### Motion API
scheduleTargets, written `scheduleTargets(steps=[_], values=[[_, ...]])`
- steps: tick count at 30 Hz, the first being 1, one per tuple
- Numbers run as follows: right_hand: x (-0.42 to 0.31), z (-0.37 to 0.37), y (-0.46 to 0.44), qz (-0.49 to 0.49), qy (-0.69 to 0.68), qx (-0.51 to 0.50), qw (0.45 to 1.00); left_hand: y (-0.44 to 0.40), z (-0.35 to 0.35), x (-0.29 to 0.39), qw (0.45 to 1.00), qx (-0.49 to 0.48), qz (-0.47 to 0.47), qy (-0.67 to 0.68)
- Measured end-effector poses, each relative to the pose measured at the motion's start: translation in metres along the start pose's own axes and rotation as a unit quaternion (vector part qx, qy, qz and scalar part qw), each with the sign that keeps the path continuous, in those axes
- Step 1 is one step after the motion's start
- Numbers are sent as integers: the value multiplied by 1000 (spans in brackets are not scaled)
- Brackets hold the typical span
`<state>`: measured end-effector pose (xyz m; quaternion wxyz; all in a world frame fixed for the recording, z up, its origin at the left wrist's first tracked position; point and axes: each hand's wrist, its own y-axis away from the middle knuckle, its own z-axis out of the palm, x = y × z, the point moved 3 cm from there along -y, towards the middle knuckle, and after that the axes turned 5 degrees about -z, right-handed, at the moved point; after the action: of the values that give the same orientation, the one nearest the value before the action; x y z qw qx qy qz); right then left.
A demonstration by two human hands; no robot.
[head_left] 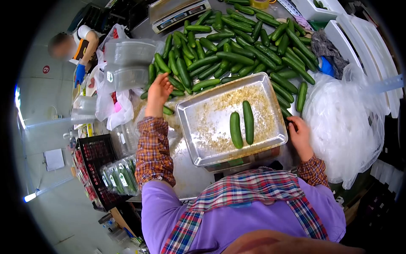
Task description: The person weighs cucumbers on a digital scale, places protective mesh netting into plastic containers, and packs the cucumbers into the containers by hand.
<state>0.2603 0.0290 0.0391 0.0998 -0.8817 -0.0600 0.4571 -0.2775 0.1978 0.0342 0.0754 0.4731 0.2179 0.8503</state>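
Note:
A metal tray (198, 122) with two cucumbers lying side by side (242, 125) in it has pale crumbs over its bottom. Left of the tray, my left hand (160, 92) is raised at the edge of a big cucumber pile (237, 46), its fingers loosely bent and apart, with nothing seen in them. At the tray's right edge is my right hand (299, 134). Its fingers are partly spread beside the end of a cucumber, and no grip on it shows.
Stacked clear plastic containers (129, 53) stand left of the pile, near a scale (179, 17). A large clear plastic bag (338, 122) lies at the right. Packed cucumbers (120, 175) and a black crate (99, 156) are lower left. Another person (84, 44) with a blue glove is upper left.

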Motion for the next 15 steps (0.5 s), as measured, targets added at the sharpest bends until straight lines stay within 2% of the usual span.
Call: scheduleTargets(steps=[2,3,4,5,6,8,9,10,12,15], values=[[10,1,-4,11,-13,-7,1000,-15,58,3,978,45,62,-194],[12,2,-4,18,-22,-9,1000,-33,74,5,944,76,96,-306],[14,1,-4,25,-31,-11,999,-55,83,6,887,112,148,-424],[16,0,-5,23,-28,-15,999,-92,79,7,734,168,252,-607],[16,0,-5,30,-40,-14,999,-92,105,10,610,221,247,-720],[15,-2,-7,41,-63,-10,997,-94,138,6,567,261,110,-774],[15,-3,-10,32,-70,-8,997,-95,146,3,565,254,72,-781],[15,-5,-11,32,-71,-12,997,-95,150,-1,552,241,70,-795],[14,-8,-10,32,-75,-15,997,-118,136,-7,581,243,88,-772],[17,-10,-11,39,-95,-11,995,-139,111,0,564,243,121,-780]])
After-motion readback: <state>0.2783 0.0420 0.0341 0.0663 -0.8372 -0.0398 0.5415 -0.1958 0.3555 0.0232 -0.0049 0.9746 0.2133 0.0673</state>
